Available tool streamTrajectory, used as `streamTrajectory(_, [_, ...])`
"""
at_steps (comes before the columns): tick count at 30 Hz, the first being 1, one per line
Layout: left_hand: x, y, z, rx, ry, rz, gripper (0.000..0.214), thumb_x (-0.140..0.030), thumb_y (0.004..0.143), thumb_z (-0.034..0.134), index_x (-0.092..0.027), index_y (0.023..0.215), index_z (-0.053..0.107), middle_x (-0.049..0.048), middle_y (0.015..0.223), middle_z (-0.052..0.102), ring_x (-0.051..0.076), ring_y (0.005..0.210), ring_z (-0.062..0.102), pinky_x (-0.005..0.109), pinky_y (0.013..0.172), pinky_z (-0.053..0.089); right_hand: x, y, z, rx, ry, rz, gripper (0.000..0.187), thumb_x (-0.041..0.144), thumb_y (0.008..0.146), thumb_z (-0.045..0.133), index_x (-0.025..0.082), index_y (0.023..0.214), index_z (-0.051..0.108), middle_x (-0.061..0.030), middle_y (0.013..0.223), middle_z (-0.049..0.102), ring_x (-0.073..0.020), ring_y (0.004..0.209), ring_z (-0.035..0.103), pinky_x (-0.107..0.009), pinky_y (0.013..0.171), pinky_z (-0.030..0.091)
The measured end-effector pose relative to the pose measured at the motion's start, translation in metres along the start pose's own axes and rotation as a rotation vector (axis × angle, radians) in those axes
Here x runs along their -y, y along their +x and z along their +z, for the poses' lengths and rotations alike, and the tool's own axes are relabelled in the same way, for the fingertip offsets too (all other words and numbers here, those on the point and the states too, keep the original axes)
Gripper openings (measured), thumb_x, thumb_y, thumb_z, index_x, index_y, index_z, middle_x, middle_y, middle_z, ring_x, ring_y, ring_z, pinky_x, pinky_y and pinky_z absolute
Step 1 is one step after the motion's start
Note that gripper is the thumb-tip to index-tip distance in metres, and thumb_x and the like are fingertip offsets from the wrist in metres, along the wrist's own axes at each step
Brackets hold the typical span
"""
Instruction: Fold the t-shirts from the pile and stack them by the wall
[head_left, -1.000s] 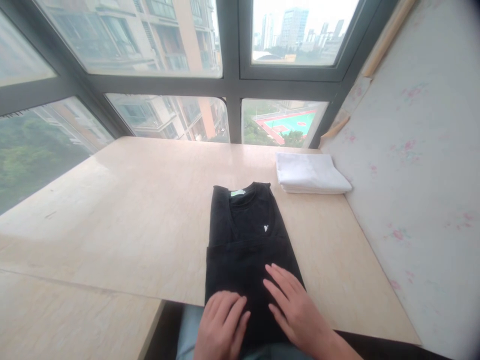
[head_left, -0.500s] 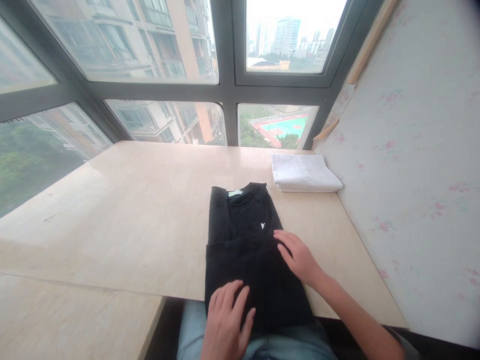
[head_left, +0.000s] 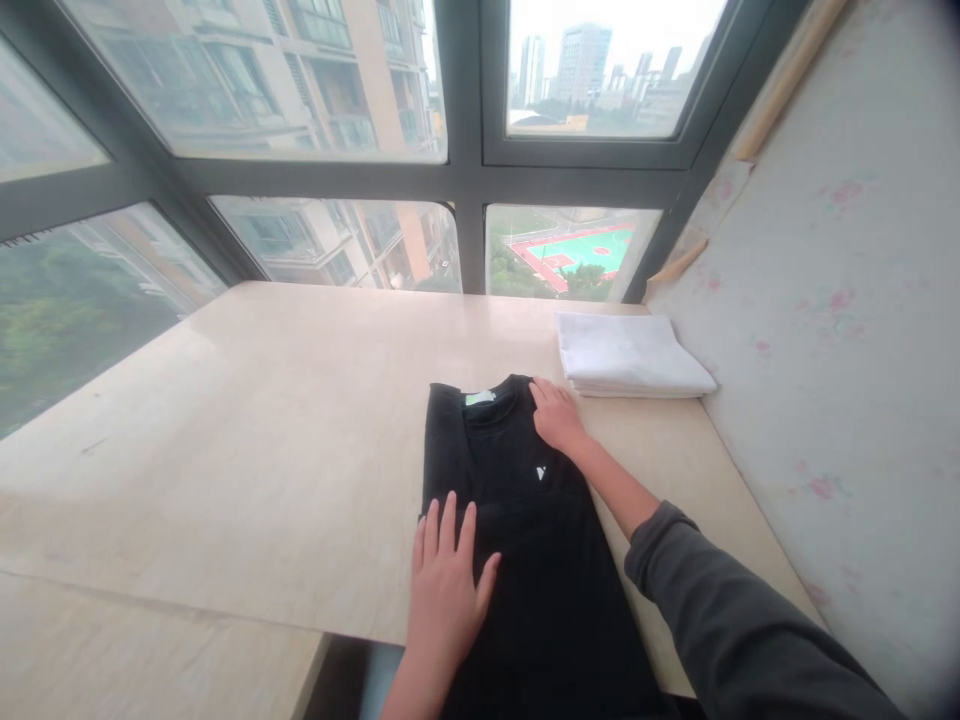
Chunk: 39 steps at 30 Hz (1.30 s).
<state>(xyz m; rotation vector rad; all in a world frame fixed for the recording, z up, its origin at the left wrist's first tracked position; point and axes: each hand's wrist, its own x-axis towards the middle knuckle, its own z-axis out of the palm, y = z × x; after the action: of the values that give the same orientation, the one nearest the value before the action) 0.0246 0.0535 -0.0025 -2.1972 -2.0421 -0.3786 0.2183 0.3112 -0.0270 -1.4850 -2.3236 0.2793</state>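
Note:
A black folded shirt (head_left: 517, 500) with a small green neck label lies lengthwise on the pale table (head_left: 262, 420), its near end hanging over the table's front edge. My left hand (head_left: 446, 580) lies flat on its left side with fingers stretched out, near a fold line. My right hand (head_left: 556, 415) rests at the shirt's far right corner by the collar, fingers curled slightly over the cloth edge. Whether it pinches the cloth I cannot make out.
A folded white cloth stack (head_left: 626, 357) sits at the back right, close to the flowered wall panel (head_left: 840, 330). Large windows (head_left: 300, 90) run along the table's far and left sides. A lower pale board (head_left: 135, 650) lies at the front left.
My right hand has slid from the shirt's near part up along its right edge to the collar corner. My left hand has moved forward a little on the shirt.

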Motion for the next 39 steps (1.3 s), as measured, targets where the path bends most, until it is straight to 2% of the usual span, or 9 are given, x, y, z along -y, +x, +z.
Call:
streamTrajectory(7, [-0.001, 0.001, -0.004, 0.04, 0.026, -0.012, 0.06, -0.043, 0.093, 0.052, -0.019, 0.147, 0.046, 0.0128, 0.16, 0.032, 0.037, 0.146, 0.03, 0.053, 0.112, 0.037, -0.003, 0.0, 0.001, 0.06, -0.161, 0.004, 0.059, 0.015, 0.092, 0.035, 0.01, 0.15, 0.041, -0.0074, 0.159, 0.033, -0.0258, 0.144, 0.033, -0.044, 0.119, 0.023])
streamTrajectory(11, [0.0, 0.006, -0.004, 0.052, 0.038, -0.015, 0.06, -0.044, 0.093, 0.051, -0.018, 0.147, 0.046, 0.013, 0.16, 0.031, 0.037, 0.146, 0.029, 0.054, 0.112, 0.037, -0.003, 0.008, 0.002, 0.059, -0.216, 0.036, 0.059, 0.015, 0.091, 0.036, 0.012, 0.151, 0.04, -0.0068, 0.159, 0.034, -0.0284, 0.144, 0.032, -0.046, 0.118, 0.024])
streamTrajectory(17, [0.005, 0.023, 0.0, 0.061, 0.034, -0.022, 0.06, -0.045, 0.093, 0.051, -0.016, 0.145, 0.048, 0.0159, 0.158, 0.035, 0.04, 0.145, 0.03, 0.057, 0.112, 0.037, -0.002, 0.026, 0.001, 0.058, -0.102, 0.089, 0.06, 0.013, 0.089, 0.039, 0.013, 0.149, 0.043, -0.0081, 0.158, 0.036, -0.0327, 0.144, 0.032, -0.053, 0.117, 0.025])
streamTrajectory(21, [0.005, 0.025, -0.005, 0.029, 0.0, 0.005, 0.058, -0.041, 0.093, 0.053, -0.015, 0.144, 0.047, 0.0178, 0.156, 0.038, 0.04, 0.143, 0.034, 0.058, 0.109, 0.04, 0.0, 0.016, -0.011, 0.039, -0.029, 0.054, 0.057, 0.013, 0.089, 0.042, 0.013, 0.147, 0.046, -0.0104, 0.159, 0.034, -0.0307, 0.146, 0.029, -0.05, 0.118, 0.029])
streamTrajectory(24, [-0.001, 0.013, -0.018, -0.023, -0.078, 0.087, 0.05, -0.029, 0.093, 0.053, -0.015, 0.142, 0.049, 0.0163, 0.153, 0.041, 0.035, 0.141, 0.037, 0.052, 0.108, 0.044, 0.006, -0.021, -0.025, -0.018, 0.094, -0.095, 0.057, 0.015, 0.089, 0.046, 0.014, 0.145, 0.047, -0.0126, 0.159, 0.032, -0.028, 0.148, 0.026, -0.048, 0.119, 0.03])
streamTrajectory(27, [-0.009, -0.013, -0.035, -0.047, -0.173, 0.215, 0.039, -0.022, 0.093, 0.053, -0.018, 0.131, 0.057, 0.0136, 0.137, 0.056, 0.027, 0.126, 0.053, 0.043, 0.102, 0.049, 0.017, -0.083, -0.043, -0.049, 0.182, -0.239, 0.055, 0.014, 0.09, 0.046, 0.019, 0.144, 0.047, -0.0113, 0.156, 0.037, -0.0272, 0.146, 0.03, -0.052, 0.118, 0.033])
streamTrajectory(32, [-0.002, -0.058, -0.054, -0.07, -0.216, 0.316, 0.028, -0.035, 0.095, 0.054, -0.018, 0.114, 0.066, 0.01, 0.107, 0.067, 0.022, 0.098, 0.062, 0.034, 0.086, 0.05, 0.037, -0.196, -0.072, -0.043, 0.248, -0.354, 0.05, 0.009, 0.09, 0.048, 0.021, 0.138, 0.053, -0.0098, 0.144, 0.053, -0.0258, 0.137, 0.044, -0.05, 0.112, 0.043])
streamTrajectory(36, [0.012, -0.082, -0.05, -0.111, -0.159, 0.342, 0.035, -0.046, 0.095, 0.054, -0.019, 0.112, 0.069, 0.0094, 0.108, 0.068, 0.022, 0.099, 0.062, 0.035, 0.09, 0.045, 0.046, -0.251, -0.087, -0.046, 0.228, -0.351, 0.044, 0.008, 0.088, 0.053, 0.02, 0.13, 0.059, -0.0098, 0.138, 0.058, -0.0267, 0.132, 0.049, -0.048, 0.108, 0.047])
streamTrajectory(39, [0.013, -0.097, -0.039, -0.132, -0.173, 0.252, 0.032, -0.038, 0.099, 0.046, -0.022, 0.115, 0.07, 0.0084, 0.114, 0.068, 0.024, 0.105, 0.061, 0.038, 0.097, 0.041, 0.05, -0.272, -0.091, 0.044, 0.203, -0.375, 0.045, 0.017, 0.089, 0.06, 0.019, 0.133, 0.058, -0.0104, 0.14, 0.057, -0.0274, 0.13, 0.05, -0.045, 0.105, 0.05])
